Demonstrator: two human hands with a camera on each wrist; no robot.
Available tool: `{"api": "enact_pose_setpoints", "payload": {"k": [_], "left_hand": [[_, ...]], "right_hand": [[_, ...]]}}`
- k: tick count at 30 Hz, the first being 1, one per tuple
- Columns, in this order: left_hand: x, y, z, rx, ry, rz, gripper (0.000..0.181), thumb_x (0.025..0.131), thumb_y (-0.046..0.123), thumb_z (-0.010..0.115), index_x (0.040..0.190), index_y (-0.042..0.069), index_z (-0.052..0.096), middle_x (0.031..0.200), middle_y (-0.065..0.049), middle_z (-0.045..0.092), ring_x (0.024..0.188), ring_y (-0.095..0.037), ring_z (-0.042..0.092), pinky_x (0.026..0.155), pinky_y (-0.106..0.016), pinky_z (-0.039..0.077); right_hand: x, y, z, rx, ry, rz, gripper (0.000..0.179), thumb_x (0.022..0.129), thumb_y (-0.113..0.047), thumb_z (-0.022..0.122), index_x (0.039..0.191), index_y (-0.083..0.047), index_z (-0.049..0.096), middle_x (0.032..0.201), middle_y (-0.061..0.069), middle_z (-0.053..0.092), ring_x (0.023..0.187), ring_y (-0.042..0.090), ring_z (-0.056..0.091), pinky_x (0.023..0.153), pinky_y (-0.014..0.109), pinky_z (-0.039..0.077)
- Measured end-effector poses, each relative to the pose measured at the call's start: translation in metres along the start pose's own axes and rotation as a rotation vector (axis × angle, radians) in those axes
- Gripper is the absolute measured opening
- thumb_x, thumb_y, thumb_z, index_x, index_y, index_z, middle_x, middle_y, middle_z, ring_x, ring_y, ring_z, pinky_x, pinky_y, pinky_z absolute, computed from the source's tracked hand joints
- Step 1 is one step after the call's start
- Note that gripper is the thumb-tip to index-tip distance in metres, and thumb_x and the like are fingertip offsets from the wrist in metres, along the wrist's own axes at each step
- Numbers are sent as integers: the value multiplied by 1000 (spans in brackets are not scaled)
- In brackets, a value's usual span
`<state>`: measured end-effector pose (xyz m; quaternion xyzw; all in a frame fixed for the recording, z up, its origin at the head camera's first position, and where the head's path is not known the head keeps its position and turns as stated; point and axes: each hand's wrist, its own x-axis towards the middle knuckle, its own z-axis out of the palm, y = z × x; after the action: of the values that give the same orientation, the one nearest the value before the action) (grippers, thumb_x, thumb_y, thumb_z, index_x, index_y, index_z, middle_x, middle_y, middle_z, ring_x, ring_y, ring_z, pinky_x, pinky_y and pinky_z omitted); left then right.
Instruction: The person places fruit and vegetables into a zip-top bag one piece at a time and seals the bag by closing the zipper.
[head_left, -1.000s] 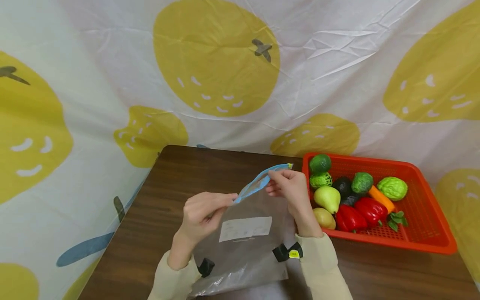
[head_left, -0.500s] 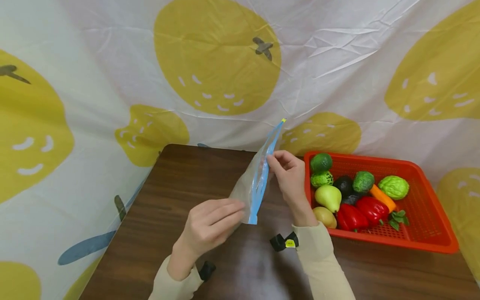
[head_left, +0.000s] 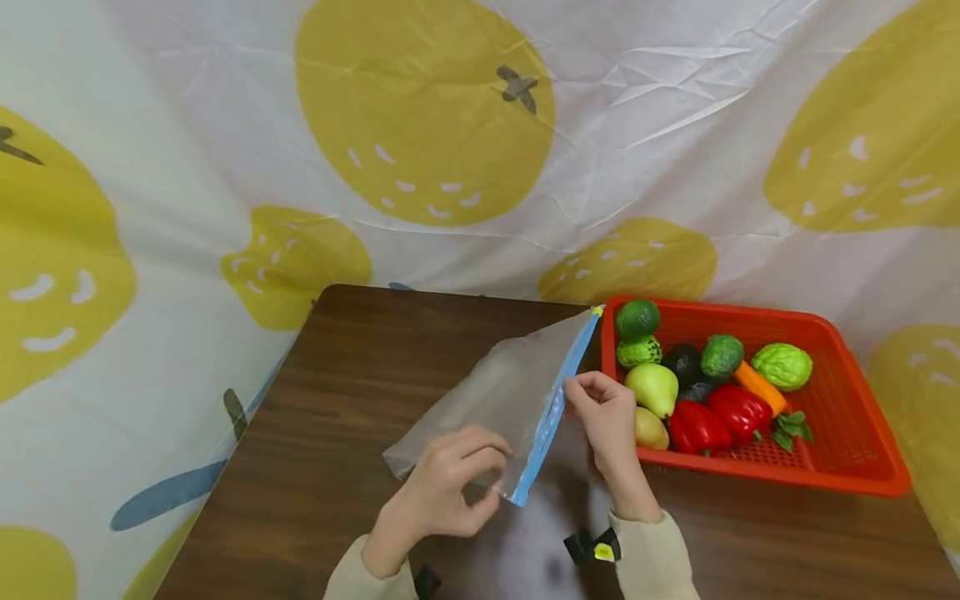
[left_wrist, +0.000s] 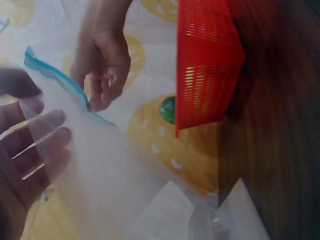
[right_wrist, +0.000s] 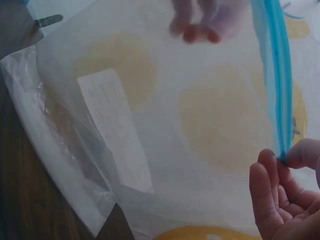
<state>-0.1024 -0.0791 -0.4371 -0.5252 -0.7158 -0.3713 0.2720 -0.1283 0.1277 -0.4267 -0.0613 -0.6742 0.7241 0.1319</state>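
Note:
A clear zip bag with a blue zip strip is held up on its side over the table, its mouth facing right. My right hand pinches the strip near its middle between thumb and fingertips, as the right wrist view also shows on the blue strip. My left hand is at the bag's near corner, thumb and fingers apart. In the left wrist view, the left fingers show through the clear film. A white label is printed on the bag.
To the right stands a red plastic basket with red peppers, a green pear, an orange carrot-like piece and several green vegetables. Behind the brown table hangs a white cloth with yellow fruit prints.
The bag has turned from hanging down between both hands to lying sideways, mouth to the right. My left hand has loosened from the strip; my right hand keeps pinching it, now lower.

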Motion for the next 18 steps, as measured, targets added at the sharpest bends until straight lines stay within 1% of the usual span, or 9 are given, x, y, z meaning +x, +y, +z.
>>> {"api": "enact_pose_setpoints", "payload": {"k": [2,5,8,10,11,12,14,16,18], "left_hand": [[-4,2,4,-60,-54,-100,20,73,20,61,88,8,59,92,-3,60,80,-13,57,71,-18,49],[-2,5,13,-50,-54,-299,33,81,39,63,92,8,58,84,-1,57,74,-12,55,66,-16,47],[7,9,24,85,-50,-503,40,81,44,66,89,7,55,76,0,53,63,-10,49,52,-15,42],[14,12,31,192,-95,-592,38,77,39,71,87,6,54,74,-1,51,58,-9,46,46,-16,37],[16,12,34,239,-128,-618,36,75,35,72,86,7,53,75,-1,50,57,-9,45,44,-16,36],[18,13,37,283,-158,-626,32,74,31,72,84,7,53,74,-1,50,55,-9,44,43,-17,34],[18,14,41,329,-197,-631,23,73,22,72,78,9,53,71,0,49,52,-9,42,42,-18,32],[16,13,43,339,-185,-616,20,73,13,69,70,11,50,65,3,45,49,-7,38,42,-17,30],[14,11,44,318,-127,-587,23,72,5,67,64,12,46,60,5,41,48,-5,35,42,-15,28]], "right_hand": [[-7,2,-4,-18,-8,31,12,84,4,61,80,16,60,57,-1,59,49,13,57,52,29,55],[-16,7,-7,-50,-25,54,10,83,6,60,78,15,61,56,2,59,48,12,57,50,29,55],[-24,12,-7,-74,-48,52,10,82,8,60,75,15,61,55,7,59,46,11,57,49,29,55],[-29,17,-7,-79,-70,56,10,83,9,60,75,14,61,56,10,60,45,11,58,49,28,55],[-32,19,-7,-83,-79,56,10,83,8,61,75,14,61,56,11,60,45,11,58,49,28,55],[-33,21,-7,-86,-88,63,10,83,8,62,75,14,62,56,12,60,45,10,58,49,28,55],[-38,26,-7,-102,-97,76,10,83,7,63,76,13,62,57,13,61,45,10,58,49,27,54],[-40,30,-8,-135,-95,79,9,82,5,65,75,11,64,58,14,62,46,10,59,49,26,54],[-42,34,-11,-176,-79,73,9,81,4,66,73,9,65,59,14,62,46,9,59,49,26,54]]}}
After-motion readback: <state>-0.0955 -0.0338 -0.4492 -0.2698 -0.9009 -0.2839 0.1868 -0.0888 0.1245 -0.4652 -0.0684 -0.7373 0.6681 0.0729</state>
